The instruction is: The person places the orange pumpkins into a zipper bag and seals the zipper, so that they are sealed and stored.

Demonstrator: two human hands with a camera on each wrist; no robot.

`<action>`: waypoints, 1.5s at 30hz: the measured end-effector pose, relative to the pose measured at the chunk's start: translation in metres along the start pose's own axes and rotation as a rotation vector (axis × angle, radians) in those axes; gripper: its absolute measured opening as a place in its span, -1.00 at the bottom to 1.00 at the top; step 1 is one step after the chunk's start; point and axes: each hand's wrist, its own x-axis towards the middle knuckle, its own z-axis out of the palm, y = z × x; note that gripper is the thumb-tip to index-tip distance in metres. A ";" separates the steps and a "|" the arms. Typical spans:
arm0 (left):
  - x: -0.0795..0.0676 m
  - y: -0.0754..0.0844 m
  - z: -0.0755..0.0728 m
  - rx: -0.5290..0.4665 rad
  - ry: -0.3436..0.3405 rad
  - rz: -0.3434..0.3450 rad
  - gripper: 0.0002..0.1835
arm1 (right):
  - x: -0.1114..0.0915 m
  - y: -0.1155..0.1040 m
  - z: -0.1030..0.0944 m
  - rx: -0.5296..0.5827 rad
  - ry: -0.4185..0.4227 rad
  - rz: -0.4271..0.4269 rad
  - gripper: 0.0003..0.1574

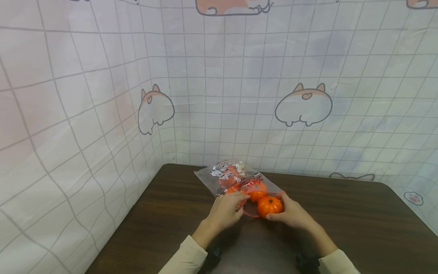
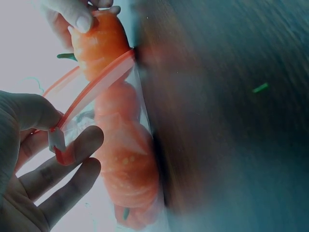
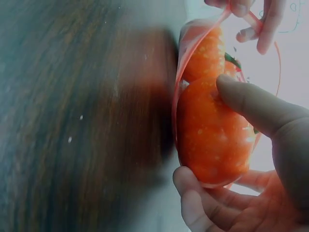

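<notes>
A clear zip bag (image 1: 209, 179) with printed figures and a red rim lies on the table, its mouth toward me. Inside are several small orange pumpkins (image 2: 128, 164). My left hand (image 1: 226, 210) pinches the bag's red zip edge (image 2: 89, 92) near a pale slider (image 2: 57, 139), between thumb and index finger. The other left fingers are spread. At the mouth of the bag, my right hand (image 1: 295, 213) holds an orange pumpkin (image 1: 269, 206) with a green stem. Its thumb presses one side while the fingers curl round the other, as the right wrist view shows.
Under the bag is a dark brown wooden table (image 1: 342, 213). A white grid-patterned cloth (image 1: 236, 95) with cartoon animals hangs behind it and along the left side. Pale sleeves (image 1: 187, 255) cover both forearms.
</notes>
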 end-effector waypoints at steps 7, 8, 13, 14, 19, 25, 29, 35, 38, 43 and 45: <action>0.000 0.000 0.001 -0.009 0.003 0.010 -0.61 | 0.006 0.000 0.005 -0.007 0.035 0.055 0.06; 0.000 0.000 0.001 -0.011 -0.001 0.008 -0.61 | 0.007 -0.001 0.006 -0.007 0.041 0.061 0.06; 0.000 0.000 0.001 -0.011 -0.010 0.004 -0.61 | 0.009 -0.006 0.008 -0.008 0.066 0.074 0.06; 0.000 0.000 0.001 -0.009 -0.012 0.004 -0.60 | 0.009 -0.007 0.008 -0.006 0.069 0.075 0.06; 0.000 0.001 0.000 0.000 -0.013 0.009 -0.60 | 0.009 -0.013 0.009 -0.009 0.074 0.087 0.09; 0.001 0.000 0.001 -0.006 -0.007 0.015 -0.61 | 0.009 -0.018 0.010 -0.028 0.078 0.100 0.10; 0.001 0.000 0.001 -0.008 -0.011 0.023 -0.61 | 0.010 -0.018 0.011 -0.052 0.080 0.107 0.13; 0.001 -0.001 0.001 -0.020 -0.007 0.031 -0.61 | 0.012 -0.018 0.013 -0.044 0.087 0.119 0.17; 0.001 -0.001 0.002 -0.025 -0.004 0.031 -0.61 | 0.013 -0.018 0.014 -0.035 0.085 0.109 0.16; 0.001 -0.001 0.001 -0.020 -0.007 0.032 -0.61 | 0.013 -0.019 0.013 -0.011 0.079 0.103 0.05; 0.001 -0.001 0.001 -0.019 -0.011 0.034 -0.61 | 0.014 -0.020 0.013 -0.002 0.078 0.105 0.00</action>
